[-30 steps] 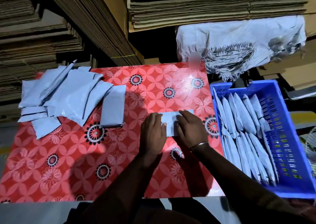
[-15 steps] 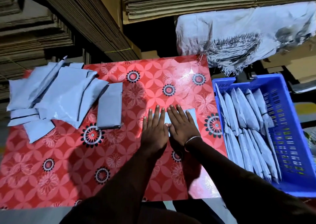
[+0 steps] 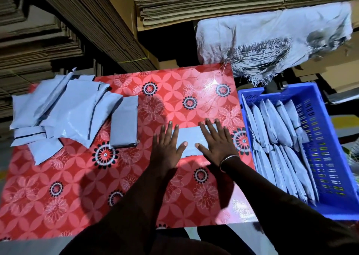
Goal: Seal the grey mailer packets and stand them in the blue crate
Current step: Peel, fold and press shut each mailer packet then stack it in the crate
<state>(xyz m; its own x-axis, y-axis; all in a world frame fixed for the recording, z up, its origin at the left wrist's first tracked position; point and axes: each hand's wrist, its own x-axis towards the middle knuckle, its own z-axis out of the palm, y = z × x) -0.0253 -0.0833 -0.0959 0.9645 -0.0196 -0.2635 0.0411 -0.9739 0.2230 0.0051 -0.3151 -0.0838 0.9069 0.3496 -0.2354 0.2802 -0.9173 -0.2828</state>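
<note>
Head view: left hand and right hand both flat, fingers straight and spread, pressing down on one grey mailer packet lying on the red floral tabletop. Pile of more grey packets at far left of the tabletop. Blue crate just right of the tabletop, rows of filled packets standing on edge inside. Bangle on the right wrist.
</note>
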